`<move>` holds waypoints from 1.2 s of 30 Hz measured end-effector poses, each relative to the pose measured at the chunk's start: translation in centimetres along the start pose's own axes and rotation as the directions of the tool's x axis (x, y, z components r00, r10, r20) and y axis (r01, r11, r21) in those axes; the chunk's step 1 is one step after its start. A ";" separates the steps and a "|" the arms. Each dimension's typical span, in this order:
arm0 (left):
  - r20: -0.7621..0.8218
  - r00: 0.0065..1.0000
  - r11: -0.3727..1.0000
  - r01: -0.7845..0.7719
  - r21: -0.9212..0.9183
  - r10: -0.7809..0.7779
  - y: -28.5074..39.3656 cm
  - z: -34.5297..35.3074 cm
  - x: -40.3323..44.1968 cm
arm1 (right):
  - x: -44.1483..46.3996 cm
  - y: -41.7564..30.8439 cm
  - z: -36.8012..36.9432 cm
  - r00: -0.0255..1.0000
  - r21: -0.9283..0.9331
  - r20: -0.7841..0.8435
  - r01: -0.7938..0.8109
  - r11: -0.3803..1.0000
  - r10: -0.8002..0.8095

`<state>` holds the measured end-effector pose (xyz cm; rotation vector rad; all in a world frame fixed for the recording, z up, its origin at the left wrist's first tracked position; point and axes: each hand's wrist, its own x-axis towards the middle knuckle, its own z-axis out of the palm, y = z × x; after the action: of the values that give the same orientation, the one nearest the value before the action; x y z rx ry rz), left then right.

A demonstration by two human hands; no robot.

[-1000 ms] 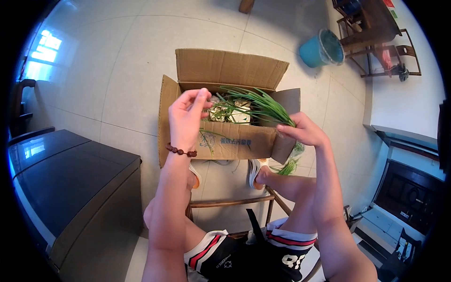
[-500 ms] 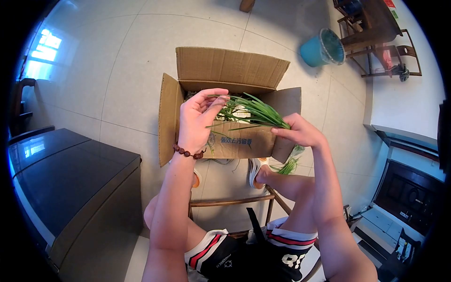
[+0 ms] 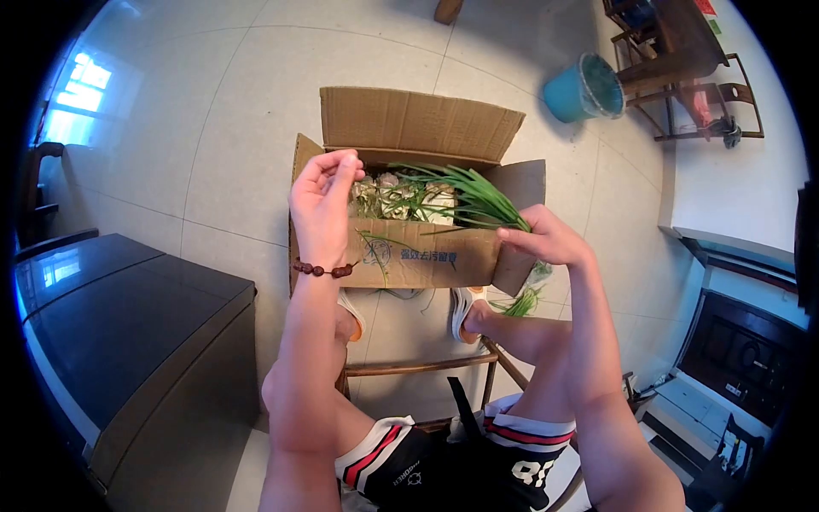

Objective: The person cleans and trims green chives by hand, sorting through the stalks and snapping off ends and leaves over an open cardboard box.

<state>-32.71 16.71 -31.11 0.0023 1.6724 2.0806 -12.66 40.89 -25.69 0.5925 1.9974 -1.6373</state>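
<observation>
A bunch of chives (image 3: 482, 196) is gripped at its stem end by my right hand (image 3: 546, 235). Its long green leaves fan out to the left over an open cardboard box (image 3: 422, 119). My left hand (image 3: 322, 192) is raised over the box's left side, apart from the bunch, with thumb and fingers pinched together. Whatever is between those fingertips is too small to make out. Inside the box lie loose green scraps and some pale, crumpled items (image 3: 401, 196). A few leaf pieces hang over the front flap.
More chives (image 3: 522, 303) lie on the floor by my right foot, partly in clear plastic. A blue lined bin (image 3: 570, 94) stands at the back right near wooden furniture (image 3: 682, 51). On the left is a dark glossy cabinet (image 3: 145, 333). My sandals (image 3: 467, 314) are just before the box.
My left hand has drawn away from the leaf tips, moving left and slightly up. My right hand stays in place with the chives, and more of the box's contents shows.
</observation>
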 end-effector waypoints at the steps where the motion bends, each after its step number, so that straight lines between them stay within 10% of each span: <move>1: 0.001 1.000 1.000 -0.001 -0.001 0.001 0.0 0.0 -0.1 | 0.1 0.2 -0.2 1.000 -0.001 -0.001 0.000 1.000 0.000; 3: 0.129 0.991 0.971 -0.059 0.233 0.029 -0.4 -0.1 -0.5 | 0.3 0.7 -0.3 0.999 -0.021 -0.037 -0.029 0.999 0.028; 8: 0.185 0.981 0.982 -0.080 0.170 0.048 -1.3 1.5 -1.2 | 0.6 0.5 0.1 0.997 0.112 -0.060 0.045 0.993 -0.039; 14: 0.391 0.810 0.878 0.478 -0.011 -0.437 0.3 2.6 -2.2 | 1.0 0.2 0.6 1.000 0.256 -0.023 0.023 0.967 -0.018; 36: 0.466 0.857 0.863 0.394 -0.317 -0.221 -0.9 4.7 -3.3 | 3.6 -0.2 5.4 0.949 0.699 0.308 -0.183 0.691 -0.060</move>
<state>-28.10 19.96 -29.77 0.0344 0.9024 1.9574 -15.05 35.60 -28.63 0.6026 1.0314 -2.3041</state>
